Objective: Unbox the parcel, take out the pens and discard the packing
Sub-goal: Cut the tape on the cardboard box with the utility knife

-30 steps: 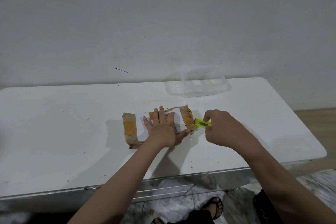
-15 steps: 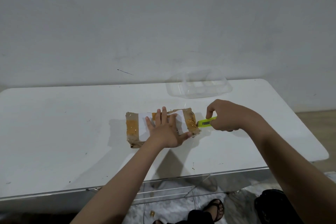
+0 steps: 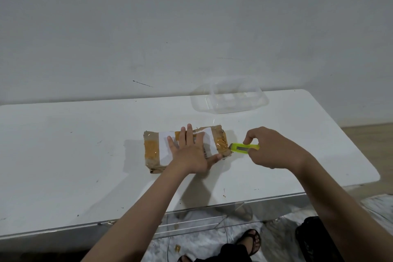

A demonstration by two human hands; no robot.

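**Ana:** Head camera is showing you right at the start of this job. Your left hand (image 3: pixel 189 153) is lying flat on the taped cardboard parcel (image 3: pixel 185 148), fingers straight and spread, pressing it down on the white table (image 3: pixel 74 155), roughly in the middle and a little toward the far edge.

**Ben:** And the other hand?

**Ana:** Your right hand (image 3: pixel 274 149) is curling its fingers round a yellow-green utility knife (image 3: pixel 244 148), and its tip is meeting the parcel's right end, just beside your left thumb.

**Ben:** So how far along are you judging it?

**Ana:** Early, I'd say. You are working on the opening cut. The brown tape (image 3: pixel 151 149) is looking whole across the left end, the white label (image 3: pixel 164 147) is sitting flat, and no flap is standing open. I cannot tell whether the blade is through the tape on the right end.

**Ben:** Any pens showing?

**Ana:** None; I'm assuming they are inside. You are looking at nearly everything ahead: finishing the cut, opening the wrap, lifting the pens out, throwing away the packing.

**Ben:** Anything else on the table?

**Ana:** A clear plastic container (image 3: pixel 231 98) is sitting at the far edge by the wall, well apart from the parcel.
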